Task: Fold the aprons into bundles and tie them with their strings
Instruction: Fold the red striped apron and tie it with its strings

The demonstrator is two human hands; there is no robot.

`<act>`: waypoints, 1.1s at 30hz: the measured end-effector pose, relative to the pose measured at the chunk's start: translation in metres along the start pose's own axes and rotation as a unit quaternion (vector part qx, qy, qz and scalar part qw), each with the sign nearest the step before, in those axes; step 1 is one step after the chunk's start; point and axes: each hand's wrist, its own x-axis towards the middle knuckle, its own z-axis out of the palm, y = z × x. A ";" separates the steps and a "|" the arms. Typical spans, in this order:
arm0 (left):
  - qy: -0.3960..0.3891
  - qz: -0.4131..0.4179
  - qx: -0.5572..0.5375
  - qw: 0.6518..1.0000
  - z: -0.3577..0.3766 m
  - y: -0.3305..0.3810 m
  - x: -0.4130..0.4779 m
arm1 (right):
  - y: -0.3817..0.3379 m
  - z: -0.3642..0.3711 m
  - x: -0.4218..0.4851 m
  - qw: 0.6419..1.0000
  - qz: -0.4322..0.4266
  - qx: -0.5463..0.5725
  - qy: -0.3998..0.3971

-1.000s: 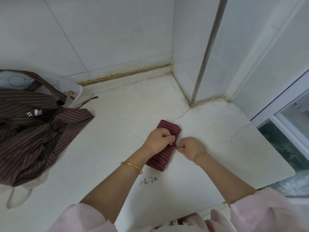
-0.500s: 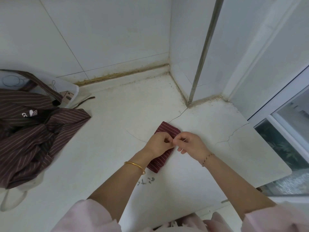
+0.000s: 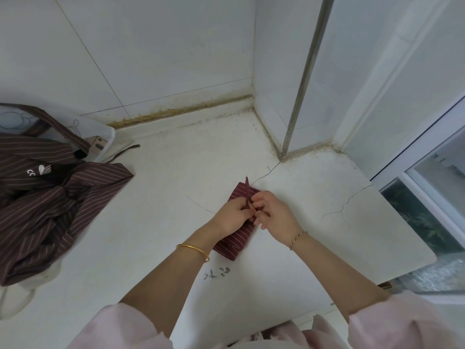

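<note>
A folded red striped apron bundle [image 3: 235, 241] lies on the white counter [image 3: 163, 197] near its middle. My left hand [image 3: 232, 216] rests on the bundle and pinches its thin red string [image 3: 247, 188], which stands up from the bundle's far end. My right hand [image 3: 273, 217] sits close beside it on the right, its fingers curled at the same string over the bundle. The middle of the bundle is hidden under both hands.
A heap of brown striped aprons [image 3: 45, 197] lies at the left, partly over a white plastic box [image 3: 100, 137]. Tiled walls close the back and a corner post [image 3: 302, 79] stands behind the bundle. A window [image 3: 432, 192] is at the right; the counter shows cracks [image 3: 344, 205].
My hands were apart, pulling the string either side of the bundle. They have come together over the bundle, and a string end now sticks up at its far end.
</note>
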 end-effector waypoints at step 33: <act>0.197 0.150 0.253 0.935 0.012 0.005 -0.015 | -0.003 0.020 0.009 0.982 -0.018 -0.172 0.082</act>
